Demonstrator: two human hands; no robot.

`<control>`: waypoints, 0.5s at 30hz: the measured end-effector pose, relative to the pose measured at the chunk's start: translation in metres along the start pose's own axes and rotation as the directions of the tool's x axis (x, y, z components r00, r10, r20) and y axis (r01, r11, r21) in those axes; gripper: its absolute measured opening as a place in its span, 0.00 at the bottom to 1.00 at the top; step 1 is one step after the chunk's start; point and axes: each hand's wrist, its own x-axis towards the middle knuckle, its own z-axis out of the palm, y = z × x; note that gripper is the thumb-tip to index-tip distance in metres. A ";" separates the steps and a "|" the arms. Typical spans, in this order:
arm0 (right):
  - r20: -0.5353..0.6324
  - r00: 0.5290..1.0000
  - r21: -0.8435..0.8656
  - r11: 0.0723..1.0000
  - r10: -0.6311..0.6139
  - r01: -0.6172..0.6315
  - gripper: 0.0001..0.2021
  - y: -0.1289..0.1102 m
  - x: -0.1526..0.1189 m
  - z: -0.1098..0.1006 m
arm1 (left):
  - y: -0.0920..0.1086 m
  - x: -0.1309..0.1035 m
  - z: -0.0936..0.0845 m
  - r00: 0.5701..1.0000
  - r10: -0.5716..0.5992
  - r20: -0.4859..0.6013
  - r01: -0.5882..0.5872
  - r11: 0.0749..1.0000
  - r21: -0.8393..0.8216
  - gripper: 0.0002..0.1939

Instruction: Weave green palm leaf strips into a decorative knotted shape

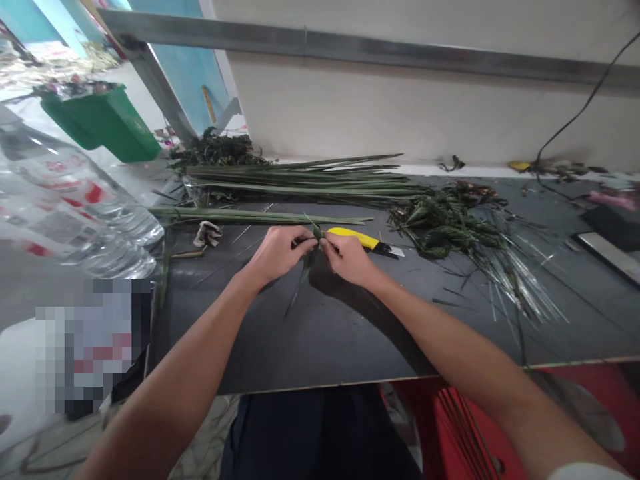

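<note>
Over the middle of the dark table, my left hand (pixel 281 251) and my right hand (pixel 349 257) meet at a small folded green leaf strip (pixel 317 231). Each hand pinches it between thumb and fingers. A thin tail of the strip hangs down below the fingers toward the tabletop. Just behind my right hand lies a yellow utility knife (pixel 357 237), its blade pointing right. Several long green leaf strips (pixel 270 215) lie flat behind my left hand. The exact fold between my fingertips is too small to make out.
A bundle of long leaves (pixel 300 179) lies along the back. Woven leaf pieces on thin wires (pixel 450 223) are heaped at right, near a phone-like object (pixel 610 257). Large water bottles (pixel 95 193) stand at left, with a green bin (pixel 103 120) beyond. A red stool (pixel 440 427) is below the edge.
</note>
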 end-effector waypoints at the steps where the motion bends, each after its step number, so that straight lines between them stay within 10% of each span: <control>1: 0.011 1.000 0.005 1.000 0.015 -0.015 0.19 0.000 0.000 0.000 | 0.000 0.000 -0.001 1.000 0.025 -0.011 -0.025 0.998 0.051 0.10; 15: 0.141 0.990 -0.054 0.998 -0.004 0.012 0.14 0.002 -0.001 -0.002 | -0.001 -0.002 -0.001 1.000 -0.010 0.011 0.007 0.972 0.233 0.16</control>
